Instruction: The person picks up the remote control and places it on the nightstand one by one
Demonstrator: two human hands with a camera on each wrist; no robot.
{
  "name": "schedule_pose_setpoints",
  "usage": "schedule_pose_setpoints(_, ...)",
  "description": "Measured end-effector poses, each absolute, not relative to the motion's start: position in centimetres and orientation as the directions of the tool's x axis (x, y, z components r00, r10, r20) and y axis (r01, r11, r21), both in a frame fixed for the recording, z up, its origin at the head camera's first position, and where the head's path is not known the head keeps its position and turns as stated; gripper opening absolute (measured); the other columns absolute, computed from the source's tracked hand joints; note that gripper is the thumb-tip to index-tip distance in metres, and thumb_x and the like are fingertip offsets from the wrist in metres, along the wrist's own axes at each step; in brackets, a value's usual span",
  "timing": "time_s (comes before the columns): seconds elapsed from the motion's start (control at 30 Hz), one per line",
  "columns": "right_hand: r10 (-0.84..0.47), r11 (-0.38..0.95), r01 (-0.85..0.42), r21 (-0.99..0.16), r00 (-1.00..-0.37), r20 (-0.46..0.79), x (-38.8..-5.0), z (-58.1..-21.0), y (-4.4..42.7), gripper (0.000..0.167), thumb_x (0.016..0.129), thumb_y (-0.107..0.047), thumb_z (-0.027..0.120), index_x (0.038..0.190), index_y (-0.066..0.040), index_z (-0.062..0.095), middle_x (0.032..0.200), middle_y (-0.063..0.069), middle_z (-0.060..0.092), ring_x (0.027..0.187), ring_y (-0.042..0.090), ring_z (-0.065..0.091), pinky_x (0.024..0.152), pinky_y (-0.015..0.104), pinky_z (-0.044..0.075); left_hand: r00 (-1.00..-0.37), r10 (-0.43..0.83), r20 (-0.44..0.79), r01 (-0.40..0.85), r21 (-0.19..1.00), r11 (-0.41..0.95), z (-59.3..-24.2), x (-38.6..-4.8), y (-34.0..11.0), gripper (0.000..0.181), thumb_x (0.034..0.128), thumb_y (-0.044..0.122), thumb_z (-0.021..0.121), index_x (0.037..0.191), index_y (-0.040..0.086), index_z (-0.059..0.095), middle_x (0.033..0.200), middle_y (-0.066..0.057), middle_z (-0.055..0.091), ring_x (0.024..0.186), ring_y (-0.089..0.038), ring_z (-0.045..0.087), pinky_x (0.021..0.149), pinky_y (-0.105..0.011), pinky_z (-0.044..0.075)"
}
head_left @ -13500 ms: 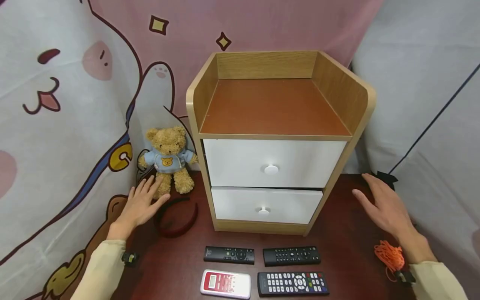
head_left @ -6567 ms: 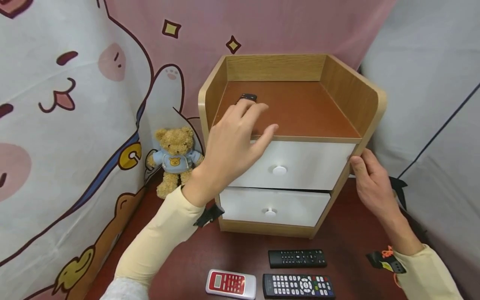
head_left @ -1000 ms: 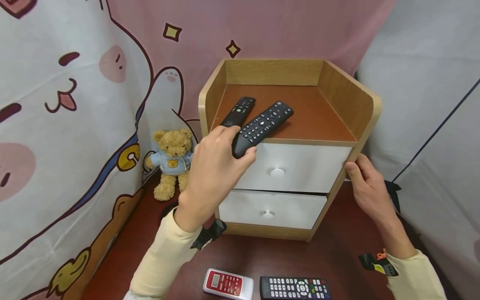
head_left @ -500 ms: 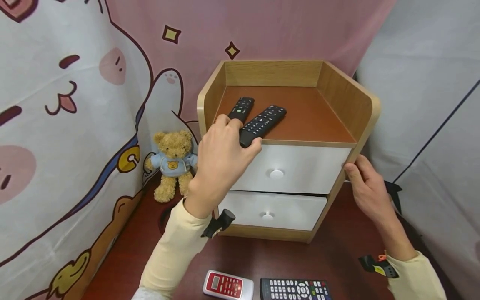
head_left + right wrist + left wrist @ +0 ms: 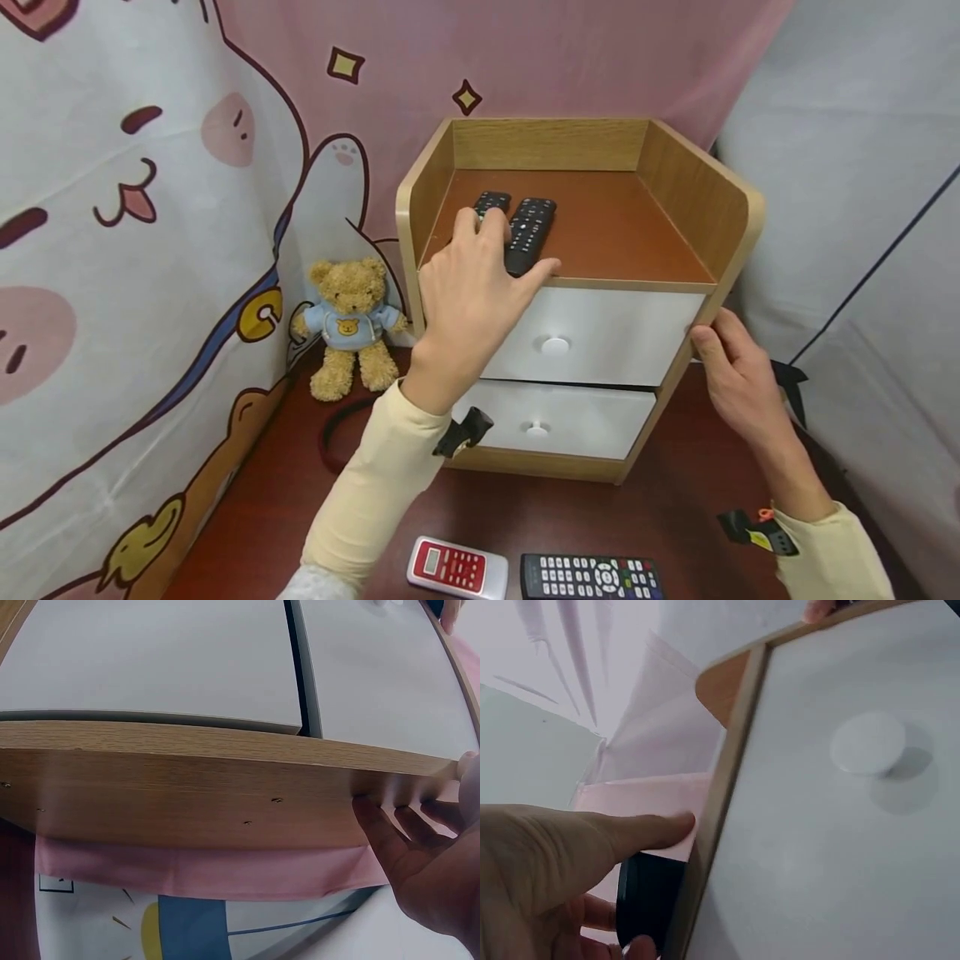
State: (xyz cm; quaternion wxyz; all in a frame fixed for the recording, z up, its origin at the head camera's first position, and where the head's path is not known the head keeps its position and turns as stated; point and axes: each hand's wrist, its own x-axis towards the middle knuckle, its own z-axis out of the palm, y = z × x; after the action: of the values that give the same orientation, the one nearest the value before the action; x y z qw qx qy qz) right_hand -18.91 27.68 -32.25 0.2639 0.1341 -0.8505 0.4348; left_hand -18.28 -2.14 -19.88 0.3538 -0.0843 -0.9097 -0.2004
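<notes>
Since 0.5 s ago: second dark remote (image 5: 533, 227) has swung from a slant to lie nearly front to back, and the left hand's thumb has spread off it.

Left to right, head view. Teddy bear (image 5: 348, 321) sits outside the cabinet's left wall, dark ring (image 5: 330, 442) on the tabletop (image 5: 600, 512) before it. White-and-red remote (image 5: 457, 569) lies nearer the front. Left hand (image 5: 471, 287) arches over the shelf's left part, fingers bent loosely, thumb outstretched; not clamped on anything. Cannot tell whether its fingertips bear on either remote. First dark remote (image 5: 492, 201) is partly under those fingers, second just to its right, near end just behind the shelf's front lip. Judged step: lining up the second remote beside the first. Next move probably calls for a straight lift, nudging neither.

Room: open shelf (image 5: 622, 225) from the second remote to the right wall; little at left. Keypad remote (image 5: 592, 577) remains on the tabletop. Right hand (image 5: 738, 367), unclenched, presses fingertips on the cabinet's (image 5: 697, 183) right outer side, thumb at its front edge.
</notes>
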Motion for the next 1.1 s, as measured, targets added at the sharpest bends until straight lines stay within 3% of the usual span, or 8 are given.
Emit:
schedule_pose_setpoints(0.13,0.006,0.59,-0.444,-0.675,-0.833,0.553,-18.9,-32.3,27.7,0.039,0.107,-0.02,0.045,0.145,-0.012,0.048,0.124,-0.019,0.048,0.106,-0.001,0.051,0.083,0.002,0.039,-0.728,0.037,0.685,0.331,0.304,0.893,-20.2,-18.3,-2.5,0.065,0.0777,0.07,0.07,0.108,0.013,0.061,0.098,-0.004,0.055,0.063,-0.017,0.054,0.053,-0.033,0.047)
schedule_pose_setpoints(0.2,0.0,0.587,-0.445,-0.676,-0.835,0.55,-18.8,-32.4,27.7,0.039,0.107,-0.02,0.045,0.144,-0.011,0.049,0.124,-0.019,0.048,0.105,-0.002,0.051,0.083,0.002,0.039,-0.695,0.054,0.717,0.386,0.308,0.87,-20.8,-18.1,-3.0,0.064,0.0799,0.068,0.07,0.112,0.013,0.062,0.102,-0.005,0.056,0.07,-0.018,0.055,0.055,-0.034,0.048)
schedule_pose_setpoints(0.43,-0.022,0.58,-0.476,-0.661,-0.821,0.571,-18.8,-32.2,27.4,0.038,0.106,-0.018,0.045,0.144,-0.011,0.05,0.128,-0.019,0.048,0.106,-0.001,0.05,0.083,0.003,0.038,-0.54,0.127,0.832,0.617,0.289,0.732,-22.7,-17.1,-4.2,0.025,0.0917,0.028,0.072,0.105,0.007,0.069,0.102,-0.011,0.056,0.088,-0.026,0.055,0.073,-0.038,0.049)
schedule_pose_setpoints(0.57,-0.01,0.581,-0.476,-0.66,-0.816,0.579,-18.8,-32.1,27.4,0.038,0.107,-0.018,0.044,0.143,-0.01,0.05,0.126,-0.02,0.048,0.106,-0.001,0.05,0.083,0.003,0.038,-0.539,0.155,0.828,0.637,0.28,0.718,-22.7,-17.4,-3.9,0.02,0.0937,0.022,0.07,0.106,0.006,0.069,0.105,-0.011,0.056,0.092,-0.027,0.056,0.076,-0.039,0.051)
schedule_pose_setpoints(0.77,-0.009,0.583,-0.459,-0.67,-0.828,0.56,-18.8,-32.4,27.3,0.038,0.107,-0.02,0.045,0.143,-0.01,0.05,0.128,-0.02,0.047,0.105,-0.002,0.05,0.083,0.002,0.038,-0.535,0.154,0.831,0.623,0.265,0.736,-23.3,-18.0,-3.8,0.02,0.0927,0.018,0.071,0.11,0.009,0.069,0.11,-0.011,0.057,0.094,-0.026,0.057,0.071,-0.038,0.052)
schedule_pose_setpoints(1.1,0.003,0.589,-0.449,-0.672,-0.831,0.557,-18.9,-32.5,27.6,0.041,0.107,-0.02,0.045,0.147,-0.013,0.047,0.124,-0.021,0.047,0.106,-0.002,0.05,0.083,0.002,0.038,-0.335,0.243,0.91,0.804,0.142,0.578,-25.2,-18.4,-5.6,0.027,0.0919,0.018,0.07,0.116,0.006,0.064,0.111,-0.013,0.056,0.091,-0.021,0.057,0.071,-0.031,0.048)
